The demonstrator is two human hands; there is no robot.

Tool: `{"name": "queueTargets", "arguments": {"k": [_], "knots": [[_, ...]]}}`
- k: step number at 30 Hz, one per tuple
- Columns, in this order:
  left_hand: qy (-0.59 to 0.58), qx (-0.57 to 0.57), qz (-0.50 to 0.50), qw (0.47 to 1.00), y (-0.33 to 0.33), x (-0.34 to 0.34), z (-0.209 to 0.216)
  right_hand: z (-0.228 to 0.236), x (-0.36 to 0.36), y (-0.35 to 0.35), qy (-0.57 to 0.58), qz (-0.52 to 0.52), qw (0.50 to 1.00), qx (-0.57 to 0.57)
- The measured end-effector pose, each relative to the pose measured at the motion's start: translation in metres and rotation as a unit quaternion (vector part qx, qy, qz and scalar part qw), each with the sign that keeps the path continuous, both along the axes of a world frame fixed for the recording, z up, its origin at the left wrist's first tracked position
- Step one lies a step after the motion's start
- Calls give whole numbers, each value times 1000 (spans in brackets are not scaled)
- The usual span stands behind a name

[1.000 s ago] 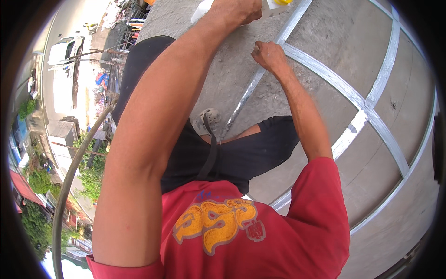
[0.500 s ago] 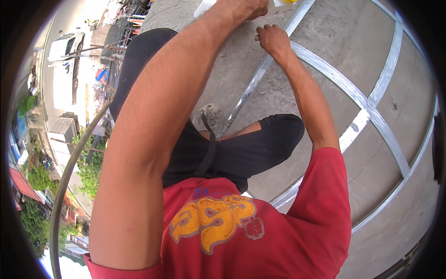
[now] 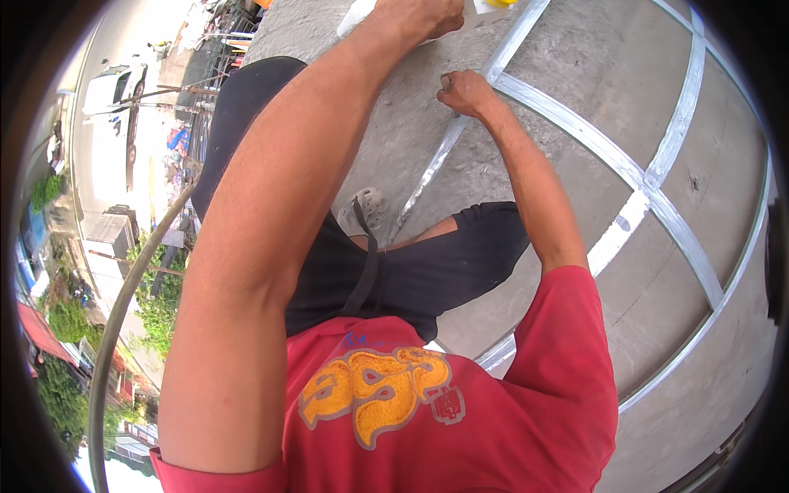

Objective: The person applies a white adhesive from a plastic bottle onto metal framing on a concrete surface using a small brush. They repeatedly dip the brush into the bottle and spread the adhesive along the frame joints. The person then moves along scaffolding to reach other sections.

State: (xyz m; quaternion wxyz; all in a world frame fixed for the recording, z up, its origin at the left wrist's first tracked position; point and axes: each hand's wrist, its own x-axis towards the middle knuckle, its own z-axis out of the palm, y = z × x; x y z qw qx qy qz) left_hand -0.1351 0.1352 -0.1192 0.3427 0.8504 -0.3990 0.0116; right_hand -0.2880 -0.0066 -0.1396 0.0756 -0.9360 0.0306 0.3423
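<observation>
My left hand point(image 3: 426, 16) is at the top edge, partly cut off, with its fingers curled. A white flat-looking thing point(image 3: 355, 16) shows left of its wrist, and a yellow rounded thing point(image 3: 498, 2) with white beside it shows to its right; both are cut off. What the left hand grips is hidden. Lower and to the right, my right hand point(image 3: 467, 92) is closed, knuckles up, over a silvery strip point(image 3: 444, 152) close to where strips meet. Anything inside its fingers cannot be made out.
More silvery strips point(image 3: 575, 127) cross the rough grey surface point(image 3: 567, 49). My bent legs in black point(image 3: 444, 271) and a pale perforated clog point(image 3: 366, 207) are between my arms. A curved pole point(image 3: 123, 304) runs down the left; beyond it, far below, are a street and a white vehicle point(image 3: 107, 103).
My right hand has shifted a little left and nearer to me, still closed. The left hand has moved slightly left. The whole view has also shifted slightly.
</observation>
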Motion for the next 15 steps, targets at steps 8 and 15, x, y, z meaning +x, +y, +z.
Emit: {"name": "queueTargets", "arguments": {"k": [8,15], "knots": [[26,5,27,999,5,0,0,-13,-27,64,131,139,974,118],[-15,-32,13,999,-8,-10,0,-37,-38,35,-4,-54,998,-12]]}}
